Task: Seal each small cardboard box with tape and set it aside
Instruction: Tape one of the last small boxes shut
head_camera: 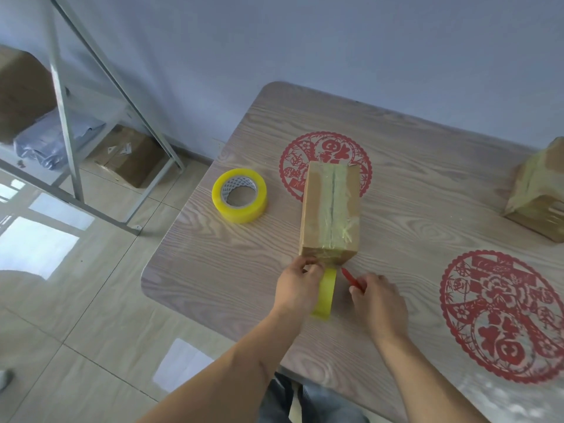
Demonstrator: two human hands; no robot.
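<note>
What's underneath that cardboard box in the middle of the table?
The cardboard box sits on the table, partly over a red papercut decoration; its rim shows on both sides and behind. The covered part and anything else beneath are hidden.

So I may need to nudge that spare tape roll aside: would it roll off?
Probably not: the tape roll lies flat on the table, so it should slide. It looks thick and fairly heavy. Tipped on edge, it would likely roll.
</note>
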